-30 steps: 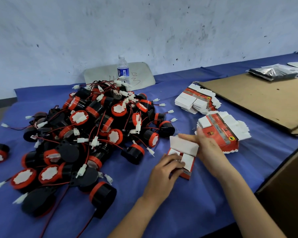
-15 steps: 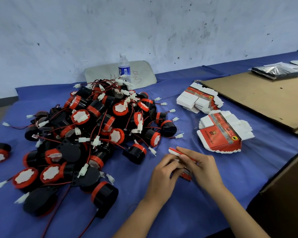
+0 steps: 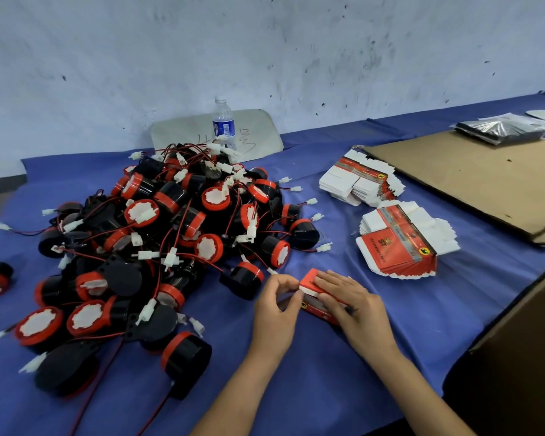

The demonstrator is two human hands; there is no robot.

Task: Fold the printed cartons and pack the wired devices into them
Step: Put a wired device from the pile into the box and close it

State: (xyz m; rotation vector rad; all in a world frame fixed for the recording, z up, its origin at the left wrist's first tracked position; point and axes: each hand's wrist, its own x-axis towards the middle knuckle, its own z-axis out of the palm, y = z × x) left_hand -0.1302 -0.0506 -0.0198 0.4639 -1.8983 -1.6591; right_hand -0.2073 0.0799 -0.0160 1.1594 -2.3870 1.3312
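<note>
A red printed carton (image 3: 312,283) lies on the blue cloth near the table's front. My right hand (image 3: 356,309) lies over its top with the fingers spread flat. My left hand (image 3: 276,305) pinches the carton's left end, thumb and fingers curled at a white flap. A large heap of black and red wired devices (image 3: 170,234) with white plugs fills the left half of the table. Two stacks of flat printed cartons sit to the right, a near stack (image 3: 400,243) and a far stack (image 3: 359,180).
A water bottle (image 3: 223,124) stands behind the heap by the wall, in front of a grey board (image 3: 258,133). A big brown cardboard sheet (image 3: 472,174) lies at the right with a dark foil bag (image 3: 497,130) on it. A cardboard box edge (image 3: 523,335) rises at the lower right.
The carton's white flaps, raised a second ago, have been folded down. The carton now stands as a closed red box under my right hand, and both hands have shifted slightly left.
</note>
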